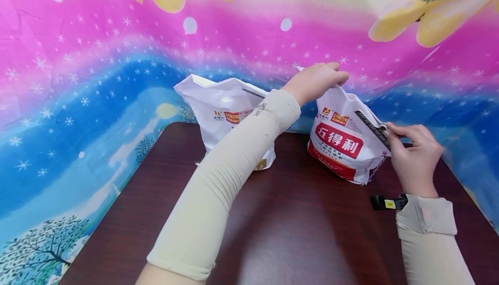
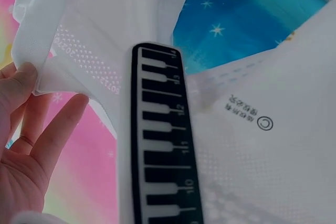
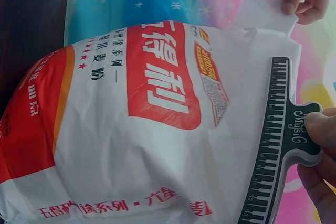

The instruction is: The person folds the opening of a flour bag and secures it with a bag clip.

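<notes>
A white flour bag (image 1: 337, 144) with red labels stands on the right of the table. My left hand (image 1: 317, 81) reaches across and pinches the bag's top far corner; in the left wrist view, thumb and fingers (image 2: 23, 85) grip the folded white edge. My right hand (image 1: 417, 157) pinches the handle of a black-and-white piano-key clip (image 3: 278, 135) between thumb and fingers. That clip lies along the bag's top edge at the right. A second white bag (image 1: 218, 107) stands to the left, partly hidden behind my left forearm, with a dark strip (image 1: 253, 93) near its top.
Beneath both bags is a dark reddish-brown table (image 1: 296, 224). A pink and blue patterned cloth (image 1: 97, 77) hangs close behind and beside it. A black strap with a yellow label (image 1: 390, 204) sticks out from my right cuff.
</notes>
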The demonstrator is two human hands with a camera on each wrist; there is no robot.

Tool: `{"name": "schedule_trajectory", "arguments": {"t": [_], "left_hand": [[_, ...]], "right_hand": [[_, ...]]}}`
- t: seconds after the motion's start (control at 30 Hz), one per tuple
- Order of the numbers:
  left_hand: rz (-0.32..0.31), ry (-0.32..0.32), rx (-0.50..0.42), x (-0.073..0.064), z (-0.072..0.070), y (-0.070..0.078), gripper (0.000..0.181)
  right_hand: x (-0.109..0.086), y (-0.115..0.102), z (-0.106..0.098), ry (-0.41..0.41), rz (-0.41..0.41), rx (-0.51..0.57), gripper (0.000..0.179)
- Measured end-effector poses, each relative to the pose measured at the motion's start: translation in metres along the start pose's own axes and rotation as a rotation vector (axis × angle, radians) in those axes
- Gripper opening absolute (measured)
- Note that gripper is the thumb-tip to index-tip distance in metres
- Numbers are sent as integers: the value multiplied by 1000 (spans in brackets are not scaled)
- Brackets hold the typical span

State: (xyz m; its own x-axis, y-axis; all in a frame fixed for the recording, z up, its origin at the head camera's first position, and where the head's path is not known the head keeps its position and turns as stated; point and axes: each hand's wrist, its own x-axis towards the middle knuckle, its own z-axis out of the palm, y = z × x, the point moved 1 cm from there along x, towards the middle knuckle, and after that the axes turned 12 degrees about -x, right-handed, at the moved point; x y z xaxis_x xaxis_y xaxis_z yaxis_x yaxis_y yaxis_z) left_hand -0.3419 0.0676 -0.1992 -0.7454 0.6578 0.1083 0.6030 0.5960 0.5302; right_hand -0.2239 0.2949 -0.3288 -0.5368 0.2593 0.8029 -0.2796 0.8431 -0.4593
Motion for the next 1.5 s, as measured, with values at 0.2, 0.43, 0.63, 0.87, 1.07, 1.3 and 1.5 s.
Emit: {"name": "schedule_trajectory", "arguments": {"t": [0.2,0.43,0.63,0.87,1.07,1.3,1.5], "left_hand": [[59,-12,129,0,1,0,28],[9,0,-14,1,0,1,23],[-35,3,-65,1,0,2,28],[-116,5,-189,-1,2,2,45],[-37,-4,-53,-2,1,5,32],[-104,10,-175,-5,4,4,41],[-121,13,-199,-6,6,3,43]], "right_hand": [[-2,5,6,18,4,2,20],[-4,7,11,14,16,3,22],[-4,8,12,2,25,-3,23],[-3,8,19,40,7,-25,22],[-5,-6,18,66,16,-36,21],[-8,-11,16,57,22,-57,22],[-9,2,21,56,24,-71,22]]}}
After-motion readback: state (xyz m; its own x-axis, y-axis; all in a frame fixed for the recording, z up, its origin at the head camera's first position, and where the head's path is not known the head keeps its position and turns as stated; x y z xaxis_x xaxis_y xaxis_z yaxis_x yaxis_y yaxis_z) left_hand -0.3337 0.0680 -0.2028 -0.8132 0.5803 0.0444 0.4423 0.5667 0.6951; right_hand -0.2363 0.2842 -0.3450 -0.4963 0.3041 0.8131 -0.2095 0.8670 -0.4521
